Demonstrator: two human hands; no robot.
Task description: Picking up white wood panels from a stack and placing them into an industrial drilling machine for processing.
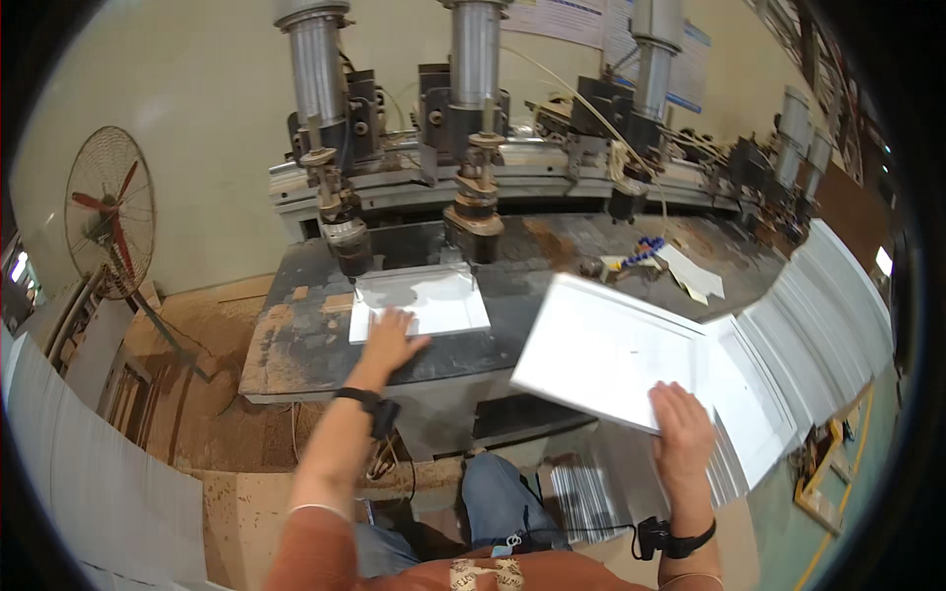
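My left hand lies with its fingers stretched out on a white rectangular panel. That panel rests flat on the dark machine table, its far edge close under two spindle-like machine heads. My right hand grips a second white panel by its near right edge, fingers on top. This panel has a raised border, and I hold it tilted, to the right of the first one. Whether it touches the table's front edge, I cannot tell. The right thumb is hidden.
At the right, another white panel leans by a long row of stacked white panels. More stacked panels stand at the left. A blue and yellow hose and paper scraps lie on the table. A fan stands far left.
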